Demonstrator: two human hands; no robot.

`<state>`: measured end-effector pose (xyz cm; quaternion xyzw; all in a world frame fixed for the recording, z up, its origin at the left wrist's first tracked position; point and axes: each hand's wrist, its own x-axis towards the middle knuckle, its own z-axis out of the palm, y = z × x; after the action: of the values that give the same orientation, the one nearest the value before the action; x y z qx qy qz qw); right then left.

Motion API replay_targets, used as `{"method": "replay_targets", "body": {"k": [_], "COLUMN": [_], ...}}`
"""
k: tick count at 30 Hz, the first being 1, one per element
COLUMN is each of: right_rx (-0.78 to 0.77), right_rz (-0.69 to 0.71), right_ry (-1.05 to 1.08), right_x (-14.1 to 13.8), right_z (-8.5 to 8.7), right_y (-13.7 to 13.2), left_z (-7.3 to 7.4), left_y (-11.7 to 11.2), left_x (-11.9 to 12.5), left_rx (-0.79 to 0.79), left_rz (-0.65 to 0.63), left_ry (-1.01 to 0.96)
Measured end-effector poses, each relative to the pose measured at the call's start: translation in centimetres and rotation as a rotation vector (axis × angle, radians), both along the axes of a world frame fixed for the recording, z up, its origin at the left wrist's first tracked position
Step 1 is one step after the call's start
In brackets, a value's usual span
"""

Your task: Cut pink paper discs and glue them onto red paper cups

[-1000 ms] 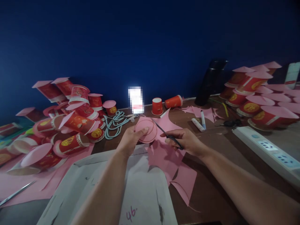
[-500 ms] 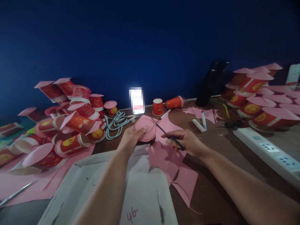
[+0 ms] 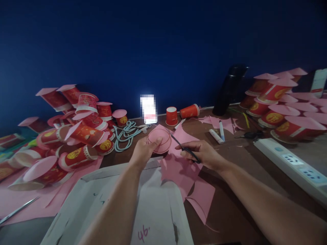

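Observation:
My left hand (image 3: 144, 149) pinches a pink paper sheet with a circle drawn on it (image 3: 160, 140), held just above the brown table (image 3: 237, 160). My right hand (image 3: 204, 153) is closed round the handles of dark scissors (image 3: 182, 147), whose blades reach up to the right edge of the circle. The rest of the pink sheet (image 3: 178, 166) hangs down between my hands onto the table, with a cut-off pink scrap (image 3: 201, 197) lying nearer me.
Piles of red paper cups with pink paper lids lie at the left (image 3: 76, 136) and right (image 3: 278, 102). Two red cups (image 3: 181, 114), a phone (image 3: 148, 109), a coiled cable (image 3: 125, 132), pens (image 3: 218, 132), a power strip (image 3: 293, 163), a white box (image 3: 143, 204) and other scissors (image 3: 17, 211) surround me.
The circle and my left hand have turned very slightly; the scissors stay at its right edge. Otherwise nothing has visibly moved.

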<state>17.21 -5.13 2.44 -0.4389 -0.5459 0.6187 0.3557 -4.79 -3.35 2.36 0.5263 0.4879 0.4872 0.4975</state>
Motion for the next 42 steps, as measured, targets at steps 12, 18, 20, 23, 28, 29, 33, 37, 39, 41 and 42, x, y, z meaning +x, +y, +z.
{"method": "replay_targets", "body": {"k": [12,18,20,23,28,29,33,37,39,41,42], "right_rx": [0.022,0.025,0.031,0.039,0.055,0.053,0.025,-0.005,-0.003,-0.002,-0.006], "right_rz": [-0.033,-0.026,-0.02,-0.025,-0.011,-0.006,0.003,0.002,0.005,0.001,-0.002], "right_ry": [-0.042,-0.051,-0.055,-0.051,-0.036,-0.03,-0.013,-0.022,-0.026,-0.027,-0.026], "right_x": [-0.1,0.08,0.07,0.03,0.03,0.02,-0.02,-0.04,-0.04,-0.05,-0.06], "right_z": [0.14,-0.15,-0.16,-0.23,-0.51,-0.53,-0.31,0.02,0.08,0.08,0.06], "right_y": [-0.16,-0.01,0.01,0.03,0.12,0.12,0.03,-0.11,-0.14,-0.15,-0.15], "left_z": [-0.43,-0.48,-0.41,-0.31,-0.32,-0.33,-0.28,-0.16,-0.11,-0.05,-0.02], "left_y": [0.1,0.1,0.06,0.03,0.06,0.07,0.16,0.21,0.19,0.13,0.1], "left_x": [-0.03,-0.15,-0.14,-0.09,0.08,0.1,-0.05,-0.39,-0.49,-0.54,-0.56], "left_rx": [-0.022,-0.025,-0.021,-0.022,-0.032,-0.033,-0.011,0.025,0.017,-0.004,-0.015], "left_rz": [-0.054,-0.055,-0.055,-0.05,-0.028,-0.022,0.012,-0.035,-0.079,-0.109,-0.122], "left_ry": [-0.024,-0.061,-0.072,-0.083,-0.156,-0.174,-0.123,-0.001,-0.01,-0.035,-0.043]}}
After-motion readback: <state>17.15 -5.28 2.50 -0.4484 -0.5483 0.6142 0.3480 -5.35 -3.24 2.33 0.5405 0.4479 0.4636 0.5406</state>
